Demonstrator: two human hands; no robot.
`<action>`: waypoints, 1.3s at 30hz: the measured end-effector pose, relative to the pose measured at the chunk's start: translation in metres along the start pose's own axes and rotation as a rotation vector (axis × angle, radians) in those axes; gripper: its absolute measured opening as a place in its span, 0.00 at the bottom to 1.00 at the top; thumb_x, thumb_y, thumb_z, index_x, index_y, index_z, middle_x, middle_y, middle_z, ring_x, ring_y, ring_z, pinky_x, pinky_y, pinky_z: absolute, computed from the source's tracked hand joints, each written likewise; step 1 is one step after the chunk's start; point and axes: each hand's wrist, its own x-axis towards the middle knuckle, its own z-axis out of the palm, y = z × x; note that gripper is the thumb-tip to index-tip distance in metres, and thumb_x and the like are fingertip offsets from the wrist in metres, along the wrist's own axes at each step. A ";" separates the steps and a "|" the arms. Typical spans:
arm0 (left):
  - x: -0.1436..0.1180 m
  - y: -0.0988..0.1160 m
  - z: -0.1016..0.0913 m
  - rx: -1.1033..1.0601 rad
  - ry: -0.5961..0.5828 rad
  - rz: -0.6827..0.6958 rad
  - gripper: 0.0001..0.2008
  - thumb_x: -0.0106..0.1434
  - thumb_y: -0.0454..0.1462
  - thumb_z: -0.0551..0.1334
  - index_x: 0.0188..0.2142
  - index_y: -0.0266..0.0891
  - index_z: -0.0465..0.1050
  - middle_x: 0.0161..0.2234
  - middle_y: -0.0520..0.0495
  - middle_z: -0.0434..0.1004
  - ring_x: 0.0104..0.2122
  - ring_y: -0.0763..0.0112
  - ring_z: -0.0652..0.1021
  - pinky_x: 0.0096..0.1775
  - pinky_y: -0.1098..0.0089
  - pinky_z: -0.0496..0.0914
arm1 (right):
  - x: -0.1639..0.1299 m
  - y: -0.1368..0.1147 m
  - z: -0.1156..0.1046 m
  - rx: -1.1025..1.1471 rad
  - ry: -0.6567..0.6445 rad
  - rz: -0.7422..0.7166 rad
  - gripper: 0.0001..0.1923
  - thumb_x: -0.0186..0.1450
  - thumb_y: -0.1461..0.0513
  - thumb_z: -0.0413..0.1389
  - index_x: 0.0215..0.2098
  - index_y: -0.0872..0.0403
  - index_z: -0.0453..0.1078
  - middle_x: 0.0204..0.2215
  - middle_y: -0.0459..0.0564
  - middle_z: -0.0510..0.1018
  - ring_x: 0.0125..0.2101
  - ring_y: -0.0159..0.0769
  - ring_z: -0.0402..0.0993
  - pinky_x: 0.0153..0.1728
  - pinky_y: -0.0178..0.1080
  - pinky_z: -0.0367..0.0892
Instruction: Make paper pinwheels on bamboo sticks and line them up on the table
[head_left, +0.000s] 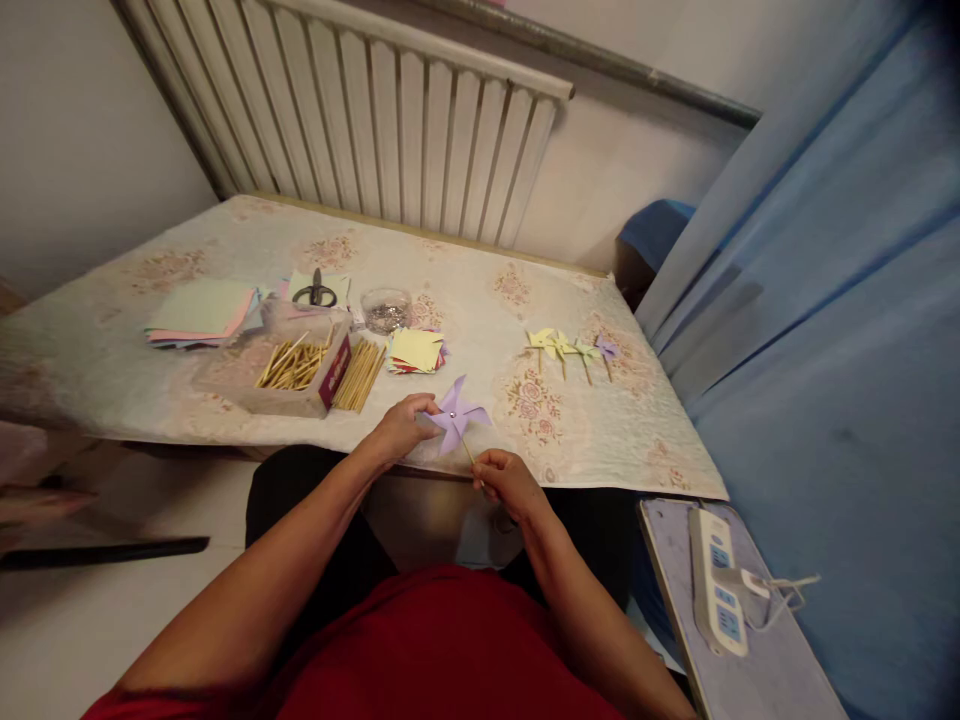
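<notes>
A purple paper pinwheel (pixel 454 416) with a small shiny pin at its centre is held over the table's front edge. My right hand (pixel 504 480) pinches its thin wooden stick below the blades. At the pinwheel's left blade, the fingers of my left hand (pixel 407 428) are closed on the paper. Near my left hand lie a row of wooden sticks (pixel 358 376) and a stack of small coloured paper squares (pixel 416 351). To the right, several finished-looking yellow, green and purple pinwheels (pixel 576 348) lie flat in a row.
A clear plastic box (pixel 240 392) of sticks stands left, near a round dish (pixel 386 310) of small metal pins. Black-handled scissors (pixel 315 292) and large paper sheets (pixel 201 308) lie behind. A power strip (pixel 718 585) sits on a side surface at right, by blue curtains (pixel 817 330).
</notes>
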 end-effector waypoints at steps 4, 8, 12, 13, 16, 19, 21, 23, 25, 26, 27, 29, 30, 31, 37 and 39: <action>0.001 -0.002 -0.001 -0.015 -0.017 -0.005 0.08 0.45 0.37 0.62 0.28 0.39 0.71 0.54 0.43 0.72 0.51 0.59 0.73 0.56 0.61 0.61 | 0.001 0.001 -0.001 -0.015 0.002 0.005 0.11 0.54 0.56 0.61 0.25 0.54 0.68 0.17 0.41 0.73 0.12 0.22 0.55 0.15 0.30 0.48; 0.000 -0.001 -0.002 -0.048 -0.011 -0.020 0.09 0.45 0.37 0.62 0.29 0.39 0.72 0.57 0.41 0.70 0.54 0.57 0.71 0.58 0.59 0.58 | 0.001 0.001 0.000 -0.006 0.012 0.006 0.11 0.53 0.56 0.61 0.25 0.54 0.68 0.16 0.41 0.73 0.12 0.23 0.55 0.14 0.30 0.47; -0.003 -0.001 -0.004 -0.121 0.019 -0.001 0.12 0.45 0.38 0.64 0.32 0.39 0.74 0.60 0.41 0.67 0.57 0.58 0.69 0.58 0.60 0.59 | 0.001 0.001 -0.001 0.001 0.039 0.000 0.11 0.53 0.56 0.61 0.25 0.54 0.68 0.16 0.41 0.73 0.12 0.23 0.54 0.15 0.31 0.48; -0.003 -0.003 -0.004 -0.144 0.043 -0.005 0.14 0.46 0.39 0.64 0.34 0.39 0.74 0.59 0.42 0.67 0.56 0.58 0.70 0.57 0.60 0.61 | 0.002 0.001 -0.002 0.000 0.046 -0.001 0.11 0.53 0.56 0.61 0.25 0.55 0.68 0.16 0.41 0.73 0.12 0.23 0.54 0.15 0.31 0.48; 0.001 -0.016 -0.003 -0.174 0.187 -0.054 0.15 0.50 0.42 0.63 0.38 0.39 0.74 0.50 0.44 0.75 0.47 0.62 0.75 0.50 0.63 0.67 | 0.003 0.003 -0.003 0.002 0.060 0.003 0.11 0.52 0.56 0.61 0.25 0.55 0.68 0.16 0.41 0.73 0.12 0.23 0.54 0.14 0.31 0.48; 0.008 -0.040 0.001 -0.116 0.301 -0.113 0.12 0.52 0.42 0.60 0.34 0.37 0.73 0.33 0.48 0.77 0.35 0.67 0.75 0.39 0.67 0.68 | 0.005 0.005 -0.005 -0.005 0.063 -0.002 0.10 0.52 0.56 0.60 0.25 0.55 0.68 0.16 0.41 0.73 0.12 0.23 0.54 0.14 0.30 0.48; 0.013 -0.057 0.004 -0.046 0.295 -0.161 0.10 0.53 0.40 0.59 0.33 0.38 0.72 0.28 0.51 0.74 0.30 0.69 0.73 0.34 0.70 0.67 | 0.005 0.007 -0.006 -0.011 0.062 -0.012 0.10 0.53 0.56 0.60 0.25 0.55 0.69 0.17 0.42 0.73 0.12 0.23 0.54 0.14 0.30 0.48; 0.017 -0.070 0.006 0.067 0.261 -0.202 0.08 0.55 0.39 0.57 0.33 0.39 0.72 0.27 0.52 0.73 0.29 0.69 0.73 0.33 0.70 0.66 | 0.006 0.008 -0.008 -0.013 0.064 -0.020 0.10 0.54 0.56 0.60 0.26 0.55 0.69 0.17 0.42 0.74 0.13 0.23 0.54 0.14 0.30 0.49; 0.020 -0.080 0.008 0.232 0.237 -0.187 0.07 0.58 0.37 0.55 0.32 0.39 0.71 0.30 0.50 0.75 0.32 0.68 0.74 0.35 0.70 0.66 | 0.007 0.008 -0.011 -0.013 0.076 -0.024 0.10 0.54 0.56 0.60 0.26 0.55 0.69 0.17 0.42 0.74 0.13 0.23 0.54 0.14 0.30 0.49; 0.022 -0.084 0.009 0.323 0.235 -0.166 0.07 0.59 0.36 0.55 0.32 0.39 0.71 0.31 0.48 0.75 0.34 0.67 0.74 0.37 0.69 0.67 | 0.007 0.009 -0.012 -0.015 0.085 -0.025 0.10 0.54 0.56 0.60 0.26 0.55 0.69 0.17 0.42 0.74 0.13 0.23 0.54 0.14 0.31 0.49; 0.025 -0.088 0.010 0.413 0.233 -0.136 0.07 0.59 0.34 0.54 0.32 0.38 0.70 0.33 0.47 0.75 0.36 0.66 0.75 0.39 0.68 0.67 | 0.008 0.009 -0.014 -0.018 0.096 -0.024 0.10 0.54 0.56 0.60 0.26 0.55 0.69 0.17 0.42 0.73 0.13 0.23 0.54 0.14 0.31 0.49; 0.029 -0.095 0.011 0.580 0.245 -0.055 0.08 0.60 0.33 0.53 0.33 0.37 0.70 0.36 0.43 0.75 0.40 0.64 0.74 0.44 0.67 0.67 | 0.009 0.009 -0.017 -0.024 0.119 -0.021 0.10 0.54 0.56 0.60 0.26 0.55 0.69 0.17 0.42 0.73 0.13 0.24 0.54 0.15 0.31 0.49; 0.031 -0.098 0.013 0.651 0.248 -0.010 0.08 0.61 0.32 0.53 0.34 0.37 0.70 0.38 0.41 0.75 0.42 0.63 0.74 0.46 0.66 0.66 | 0.010 0.009 -0.018 -0.027 0.132 -0.019 0.10 0.54 0.56 0.60 0.26 0.55 0.69 0.17 0.42 0.73 0.13 0.24 0.55 0.15 0.31 0.49; 0.033 -0.100 0.014 0.716 0.253 0.026 0.09 0.62 0.32 0.52 0.35 0.37 0.71 0.39 0.40 0.74 0.44 0.61 0.73 0.47 0.66 0.66 | 0.012 0.010 -0.020 -0.029 0.146 -0.016 0.10 0.54 0.56 0.60 0.26 0.55 0.69 0.17 0.42 0.73 0.13 0.24 0.55 0.15 0.31 0.49; 0.042 -0.100 0.023 0.982 0.296 0.012 0.11 0.66 0.34 0.50 0.40 0.38 0.71 0.39 0.40 0.73 0.43 0.59 0.74 0.43 0.64 0.65 | 0.021 0.015 -0.032 -0.046 0.194 -0.019 0.10 0.54 0.56 0.59 0.26 0.55 0.69 0.18 0.43 0.73 0.13 0.24 0.55 0.15 0.31 0.49; 0.044 -0.096 0.025 1.020 0.302 -0.033 0.12 0.67 0.35 0.49 0.41 0.38 0.70 0.40 0.40 0.72 0.42 0.59 0.74 0.40 0.64 0.65 | 0.026 0.018 -0.037 -0.062 0.224 -0.028 0.11 0.54 0.55 0.59 0.25 0.55 0.68 0.16 0.41 0.70 0.13 0.24 0.54 0.16 0.32 0.49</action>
